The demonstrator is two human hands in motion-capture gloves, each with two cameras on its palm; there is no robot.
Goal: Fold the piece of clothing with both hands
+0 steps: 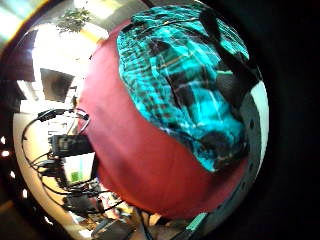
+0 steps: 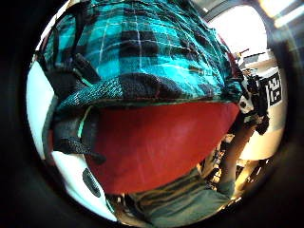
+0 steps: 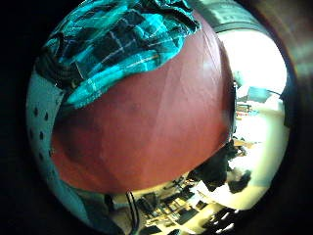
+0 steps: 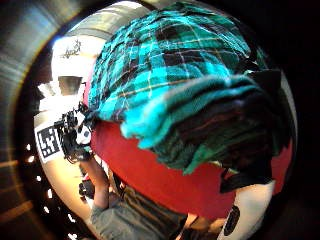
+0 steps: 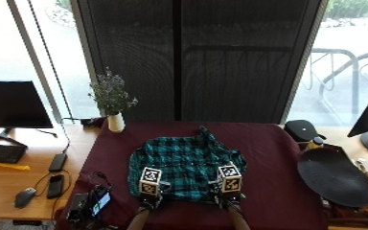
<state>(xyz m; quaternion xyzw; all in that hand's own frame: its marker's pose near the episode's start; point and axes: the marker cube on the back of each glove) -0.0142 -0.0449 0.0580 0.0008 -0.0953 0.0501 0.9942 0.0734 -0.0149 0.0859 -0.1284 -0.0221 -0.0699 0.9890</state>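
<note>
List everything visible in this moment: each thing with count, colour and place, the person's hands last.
Teal and black plaid shirt: one, spread on the cloth, near edge at the hands.
Dark red tablecloth: one, covers the table.
White vase with a flowering sprig: one, far left corner of the cloth.
Black round dish: one, right of the cloth.
Black monitor: one, far left on the wooden desk.
Black keyboard: one, below that monitor.
Dark mouse: one, near left on the desk.
Left hand: black glove, at the shirt's near edge, gripping cloth.
Right hand: black glove, at the shirt's near edge, gripping cloth.
</note>
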